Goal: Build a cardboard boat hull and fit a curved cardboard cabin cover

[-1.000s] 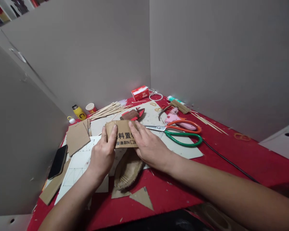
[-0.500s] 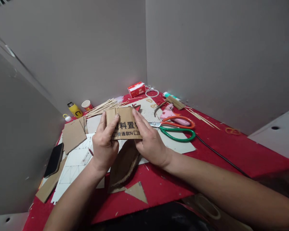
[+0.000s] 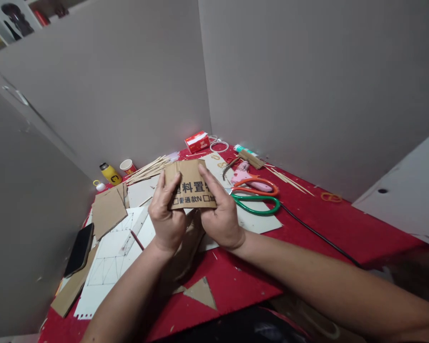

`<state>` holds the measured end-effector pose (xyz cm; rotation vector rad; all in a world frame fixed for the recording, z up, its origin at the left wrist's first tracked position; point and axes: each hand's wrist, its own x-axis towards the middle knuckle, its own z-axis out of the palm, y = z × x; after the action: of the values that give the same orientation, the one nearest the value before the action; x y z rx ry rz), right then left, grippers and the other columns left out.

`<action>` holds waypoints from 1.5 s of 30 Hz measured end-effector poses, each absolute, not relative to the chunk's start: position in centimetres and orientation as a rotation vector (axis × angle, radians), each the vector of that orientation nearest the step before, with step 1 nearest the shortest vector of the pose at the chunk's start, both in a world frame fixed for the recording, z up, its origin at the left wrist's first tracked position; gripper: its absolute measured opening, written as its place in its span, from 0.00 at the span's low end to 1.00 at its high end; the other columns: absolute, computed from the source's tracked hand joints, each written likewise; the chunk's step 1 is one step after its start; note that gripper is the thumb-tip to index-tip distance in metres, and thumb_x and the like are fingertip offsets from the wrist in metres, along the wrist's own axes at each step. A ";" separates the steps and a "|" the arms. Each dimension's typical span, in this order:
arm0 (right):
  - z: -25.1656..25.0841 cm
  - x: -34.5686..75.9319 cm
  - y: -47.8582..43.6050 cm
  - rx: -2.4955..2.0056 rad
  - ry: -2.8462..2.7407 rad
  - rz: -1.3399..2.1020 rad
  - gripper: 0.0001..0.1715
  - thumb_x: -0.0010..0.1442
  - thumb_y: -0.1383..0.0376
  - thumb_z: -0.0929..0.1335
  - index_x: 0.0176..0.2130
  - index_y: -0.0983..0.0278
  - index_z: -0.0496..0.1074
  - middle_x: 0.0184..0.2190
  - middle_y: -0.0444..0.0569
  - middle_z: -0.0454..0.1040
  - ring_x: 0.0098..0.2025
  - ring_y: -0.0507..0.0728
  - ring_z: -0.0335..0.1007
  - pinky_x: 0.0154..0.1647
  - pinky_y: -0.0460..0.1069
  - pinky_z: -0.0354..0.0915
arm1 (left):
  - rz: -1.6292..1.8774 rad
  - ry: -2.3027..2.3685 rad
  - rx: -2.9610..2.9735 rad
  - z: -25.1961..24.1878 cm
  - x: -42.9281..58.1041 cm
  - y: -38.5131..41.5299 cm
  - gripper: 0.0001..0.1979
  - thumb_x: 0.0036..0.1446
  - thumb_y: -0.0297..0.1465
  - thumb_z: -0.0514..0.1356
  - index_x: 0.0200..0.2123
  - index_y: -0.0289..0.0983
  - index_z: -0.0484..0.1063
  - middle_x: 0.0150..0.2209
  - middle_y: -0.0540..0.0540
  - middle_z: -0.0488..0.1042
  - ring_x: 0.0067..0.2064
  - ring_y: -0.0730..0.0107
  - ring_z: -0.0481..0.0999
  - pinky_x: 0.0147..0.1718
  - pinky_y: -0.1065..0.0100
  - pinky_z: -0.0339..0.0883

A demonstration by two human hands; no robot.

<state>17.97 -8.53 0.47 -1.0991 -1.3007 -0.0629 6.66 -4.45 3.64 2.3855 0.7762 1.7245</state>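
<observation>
A small cardboard piece (image 3: 191,178) with black printed characters is held up between both hands above the table. My left hand (image 3: 166,216) grips its left side, thumb on the front face. On its right edge my right hand (image 3: 221,214) is closed, fingers running up along the side. Behind and below the hands lies a curved brown cardboard piece (image 3: 189,243), mostly hidden. A triangular cardboard scrap (image 3: 201,293) rests on the red cloth nearer to me. Scissors with one orange and one green handle (image 3: 259,211) lie just right of my right hand.
Paper with drawn lines (image 3: 105,267), a pencil (image 3: 137,239), a phone (image 3: 79,250) and cardboard sheets (image 3: 109,209) lie at left. Wooden sticks (image 3: 148,169), a paper cup (image 3: 127,166) and a yellow bottle (image 3: 110,174) are behind. A pink glue gun (image 3: 241,174) and black cord (image 3: 321,233) are at right.
The view has shifted, with the table contents moving slightly left and down. Both hands still hold the cardboard piece, which now covers more of the curved cardboard together with the hands.
</observation>
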 end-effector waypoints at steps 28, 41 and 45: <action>0.1 17.2 -8.7 -1.436 -1.545 0.147 0.51 0.55 0.72 0.60 0.70 0.73 0.31 0.50 0.64 0.74 0.44 0.67 0.76 0.45 0.60 0.73 | 1.700 0.758 2.376 2.4 4.0 -3.0 0.34 0.48 0.14 0.53 0.59 0.38 0.68 0.58 0.48 0.71 0.59 0.66 0.70 0.58 0.68 0.64; -0.3 15.7 -9.0 -1.149 -1.249 0.594 0.50 0.63 0.68 0.62 0.70 0.60 0.25 0.52 0.57 0.72 0.46 0.61 0.74 0.44 0.57 0.73 | 1.562 0.857 1.819 3.0 5.5 -3.1 0.27 0.45 0.17 0.56 0.47 0.41 0.78 0.45 0.50 0.80 0.45 0.68 0.78 0.40 0.72 0.73; 0.4 15.9 -10.0 -1.059 -1.452 0.767 0.56 0.56 0.59 0.70 0.70 0.63 0.35 0.38 0.52 0.77 0.34 0.58 0.74 0.36 0.54 0.72 | 1.410 0.937 1.530 5.0 1.5 -2.4 0.26 0.44 0.19 0.59 0.48 0.43 0.77 0.28 0.53 0.77 0.17 0.82 0.65 0.13 0.79 0.59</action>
<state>15.95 -10.05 0.41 -1.0589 -1.4518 0.7667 1.53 -2.42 5.01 1.5298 0.9365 1.4097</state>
